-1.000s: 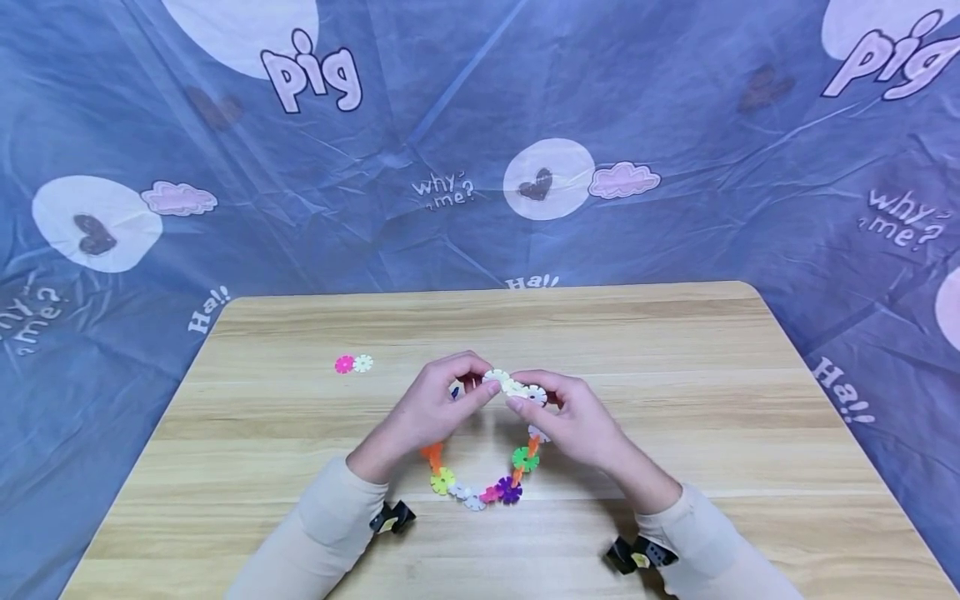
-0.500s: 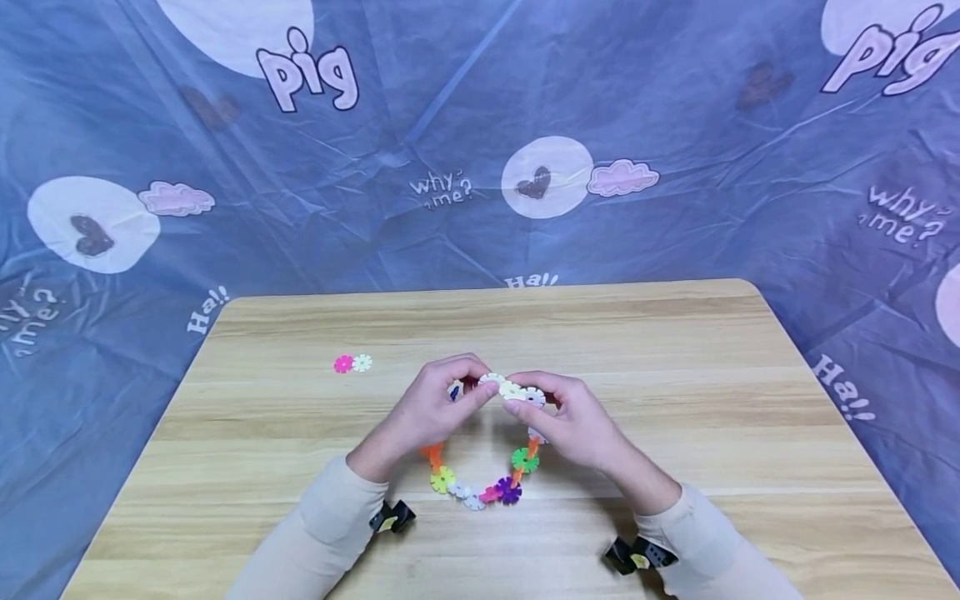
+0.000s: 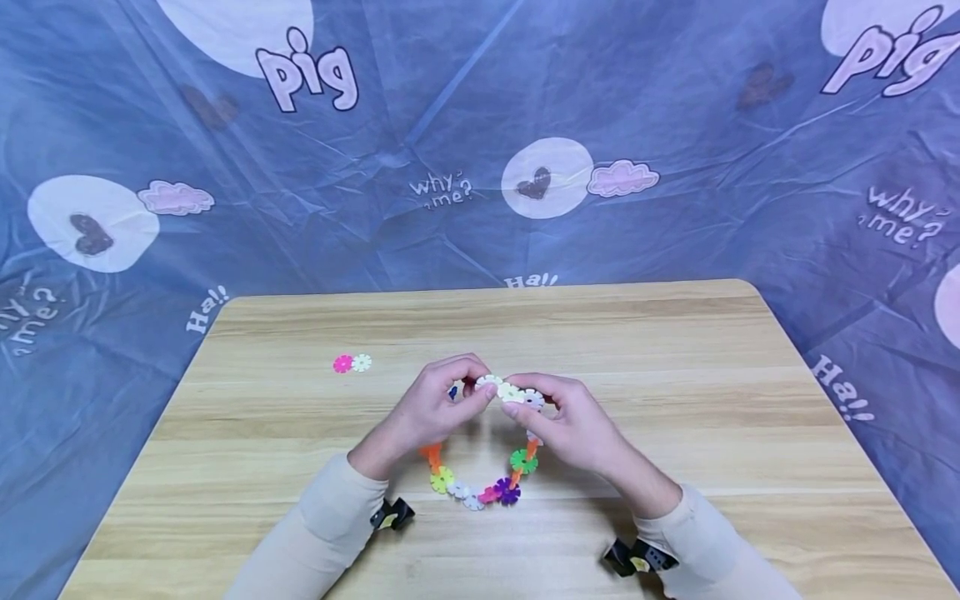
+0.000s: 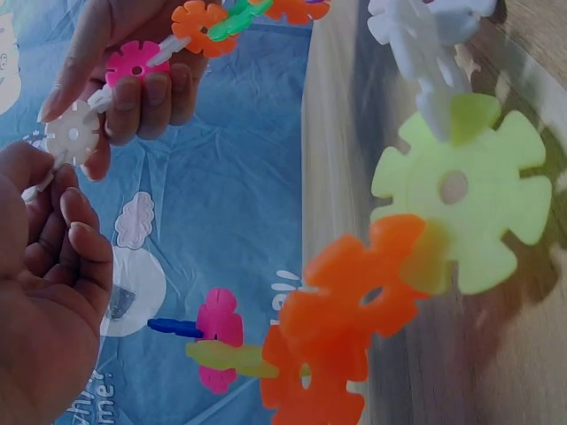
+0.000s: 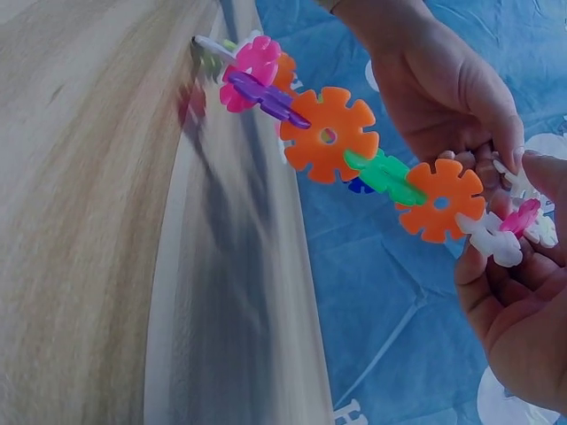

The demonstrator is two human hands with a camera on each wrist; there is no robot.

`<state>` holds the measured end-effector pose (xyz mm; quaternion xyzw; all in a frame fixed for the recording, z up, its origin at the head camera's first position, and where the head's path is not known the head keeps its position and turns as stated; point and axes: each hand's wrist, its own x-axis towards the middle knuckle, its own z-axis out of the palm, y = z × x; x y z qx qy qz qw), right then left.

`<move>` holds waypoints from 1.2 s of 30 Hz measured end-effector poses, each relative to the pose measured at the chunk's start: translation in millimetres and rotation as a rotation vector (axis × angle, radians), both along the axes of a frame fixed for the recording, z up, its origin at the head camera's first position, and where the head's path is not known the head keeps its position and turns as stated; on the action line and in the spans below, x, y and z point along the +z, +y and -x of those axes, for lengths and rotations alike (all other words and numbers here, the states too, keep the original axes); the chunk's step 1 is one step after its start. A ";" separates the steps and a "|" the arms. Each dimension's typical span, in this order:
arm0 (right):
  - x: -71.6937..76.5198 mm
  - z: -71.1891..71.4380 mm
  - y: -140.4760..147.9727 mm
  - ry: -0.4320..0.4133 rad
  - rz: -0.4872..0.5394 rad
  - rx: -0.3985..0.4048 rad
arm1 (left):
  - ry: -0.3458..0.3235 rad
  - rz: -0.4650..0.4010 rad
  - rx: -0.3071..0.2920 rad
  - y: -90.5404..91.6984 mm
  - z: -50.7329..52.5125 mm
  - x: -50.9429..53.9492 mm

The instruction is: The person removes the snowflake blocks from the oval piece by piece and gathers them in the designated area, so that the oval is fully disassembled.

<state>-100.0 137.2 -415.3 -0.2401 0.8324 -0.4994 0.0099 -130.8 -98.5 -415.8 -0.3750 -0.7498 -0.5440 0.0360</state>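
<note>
Many-coloured notched plastic snowflake discs, slotted together, make a long chain curving below both hands. In the head view my left hand (image 3: 431, 402) pinches a white disc (image 3: 489, 382) between thumb and fingers. Close beside it, my right hand (image 3: 573, 421) grips the same white stretch of chain, and in the left wrist view a pink disc (image 4: 137, 64) lies against its fingers. A green disc (image 3: 523, 462), a purple disc (image 3: 507, 492) and a yellow disc (image 3: 441, 479) hang lower. One end shows a blue disc (image 4: 174, 328), apart from the fingers. The left fingertips partly cover their disc.
A joined pair, one pink disc (image 3: 342, 363) and one white disc (image 3: 362, 362), lies on the wooden table (image 3: 262, 467) at the back left. Behind the table hangs a blue printed cloth (image 3: 420, 100). A black camera mount sits at each wrist.
The pinched white discs have shifted slightly left and down, and the chain moves a little with them. Both hands keep their hold, and the loose pair of discs stays put.
</note>
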 end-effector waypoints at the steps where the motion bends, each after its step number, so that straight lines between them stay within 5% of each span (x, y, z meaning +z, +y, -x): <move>1: 0.4 -0.2 -0.2 0.005 -0.001 0.000 | 0.008 -0.002 -0.005 0.0 0.2 -0.3; 15: 0.7 -1.3 -1.2 0.036 0.041 0.020 | 0.063 -0.021 0.004 1.2 0.0 -2.2; 29: -2.1 -0.4 3.7 0.031 0.026 -0.013 | 0.115 -0.003 0.093 -11.3 0.1 -1.3; 36: -1.9 -0.6 3.3 0.023 0.023 -0.009 | 0.057 0.041 0.191 -22.8 1.5 -1.6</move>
